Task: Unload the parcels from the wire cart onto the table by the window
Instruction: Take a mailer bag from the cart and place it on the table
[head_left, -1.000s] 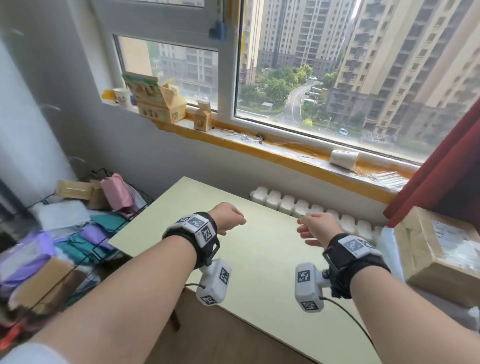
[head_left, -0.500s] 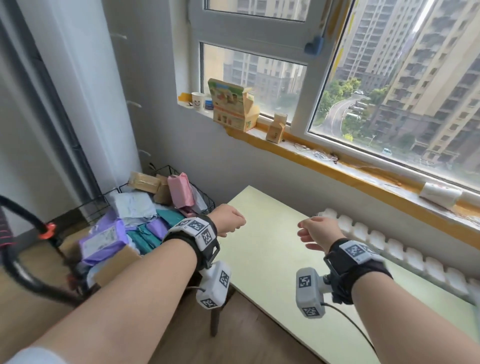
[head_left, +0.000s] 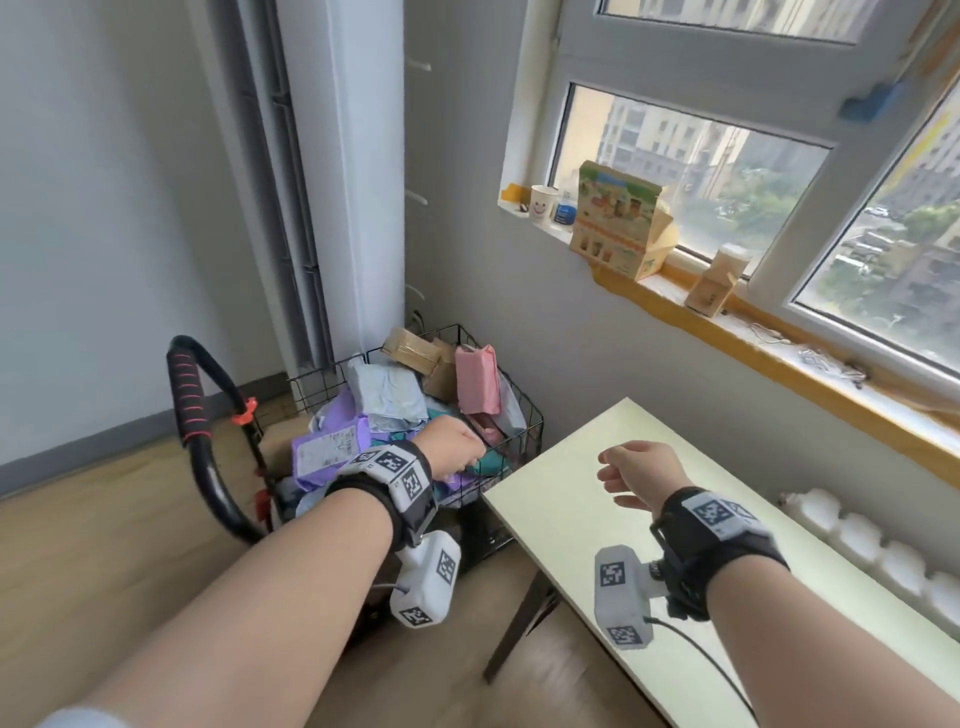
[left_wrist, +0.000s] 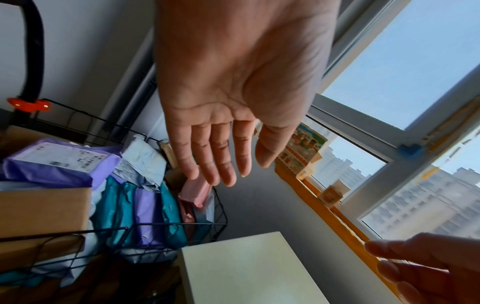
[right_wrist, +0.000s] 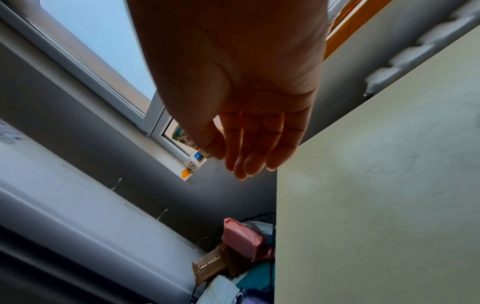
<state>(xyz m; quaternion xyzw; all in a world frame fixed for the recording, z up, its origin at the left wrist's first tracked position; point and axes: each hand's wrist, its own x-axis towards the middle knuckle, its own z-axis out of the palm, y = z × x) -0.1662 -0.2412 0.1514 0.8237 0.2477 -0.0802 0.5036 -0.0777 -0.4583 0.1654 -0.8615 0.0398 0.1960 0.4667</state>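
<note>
Wire cart piled w/ parcels; both hands empty.

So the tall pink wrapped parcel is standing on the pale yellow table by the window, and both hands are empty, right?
Not quite. The tall pink wrapped parcel isn't on the pale yellow table; it stands in the black wire cart beside the table, as the head view shows. The rest holds: the left hand and the right hand are both empty.
</note>
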